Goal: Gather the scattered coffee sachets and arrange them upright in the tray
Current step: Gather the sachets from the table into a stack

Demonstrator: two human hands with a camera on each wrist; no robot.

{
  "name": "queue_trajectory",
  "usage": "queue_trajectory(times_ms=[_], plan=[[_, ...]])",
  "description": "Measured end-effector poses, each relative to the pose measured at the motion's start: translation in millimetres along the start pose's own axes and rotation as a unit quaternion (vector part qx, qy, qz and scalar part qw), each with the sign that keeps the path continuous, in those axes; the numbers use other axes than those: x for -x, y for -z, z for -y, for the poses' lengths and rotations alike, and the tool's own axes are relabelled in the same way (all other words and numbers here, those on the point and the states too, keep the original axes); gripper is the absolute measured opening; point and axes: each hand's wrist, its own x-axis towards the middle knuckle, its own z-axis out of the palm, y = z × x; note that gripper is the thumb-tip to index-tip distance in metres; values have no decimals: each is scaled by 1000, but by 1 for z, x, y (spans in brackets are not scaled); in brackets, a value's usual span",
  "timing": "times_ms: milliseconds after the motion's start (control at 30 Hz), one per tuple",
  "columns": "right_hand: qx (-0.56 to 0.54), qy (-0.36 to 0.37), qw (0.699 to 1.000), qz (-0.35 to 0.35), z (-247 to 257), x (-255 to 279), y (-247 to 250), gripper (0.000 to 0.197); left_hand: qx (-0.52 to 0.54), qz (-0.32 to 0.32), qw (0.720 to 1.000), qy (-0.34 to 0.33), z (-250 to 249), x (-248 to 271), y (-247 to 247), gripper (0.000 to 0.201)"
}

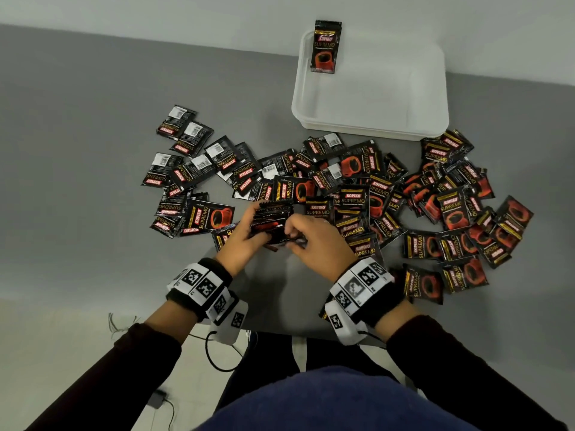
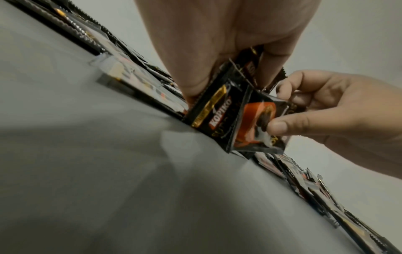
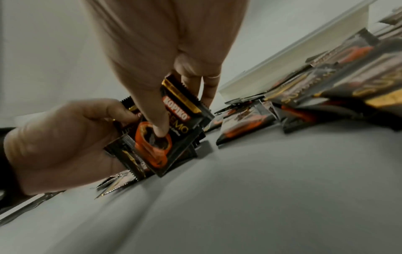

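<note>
Black-and-red Kopiko coffee sachets lie scattered (image 1: 448,213) across the grey table (image 1: 93,119), some face up, some showing barcodes. My left hand (image 1: 258,223) grips a small stack of sachets (image 1: 273,217) on edge just above the table. My right hand (image 1: 292,236) pinches the front sachet (image 2: 254,123) of that stack, thumb on its printed red cup (image 3: 152,146). The white tray (image 1: 373,88) stands at the back right. One sachet (image 1: 326,46) leans upright in the tray's far left corner.
More sachets (image 1: 186,169) spread to the left of my hands, and a thick heap fills the right side up to the tray's front wall (image 3: 293,56). The table's front edge (image 1: 280,329) is close to my wrists; cables hang below it.
</note>
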Motion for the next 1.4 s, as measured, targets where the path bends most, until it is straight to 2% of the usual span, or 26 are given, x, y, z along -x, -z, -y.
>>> queue_trajectory(times_ms=[67,133,233,300,400,500,567,700,833,867,967,1200,1300,1333,1400], plan=[[14,19,999,32,-3,5,7,26,4,-3,1000,0,0,1,1,55],[62,33,995,69,-8,9,21,22,-22,9,1000,-11,-1,2,4,56],[76,-23,993,83,-22,18,48,12,-47,31,998,-22,-3,2,6,56],[10,-73,992,98,-29,25,62,14,-48,36,998,-23,-6,4,5,55],[-138,-33,984,111,-20,27,58,30,-61,38,997,-26,-8,5,4,57],[-212,-34,972,91,-7,21,28,22,-91,51,994,-37,-8,6,6,64],[-206,-71,974,67,-4,17,7,15,-96,60,993,-35,-7,8,8,71],[-168,-110,980,2,-2,14,-21,14,-127,79,988,-36,-3,11,8,83],[29,-116,991,-56,1,10,-30,29,-185,62,977,-82,4,8,4,79],[16,-115,991,-66,2,9,-29,29,-197,47,975,-93,5,7,3,75],[-111,-130,983,-65,5,7,-25,23,-198,20,975,-101,7,5,2,68],[-130,-153,979,-26,0,12,-25,22,-165,-11,983,-76,12,3,2,68],[-19,-148,987,-59,-3,12,-27,31,-176,-4,980,-95,14,5,-2,64],[-20,-151,984,-89,-3,12,-26,37,-177,-3,979,-100,14,5,-3,64],[-89,-145,975,-145,-1,12,-22,57,-176,-3,979,-104,14,6,-4,64]])
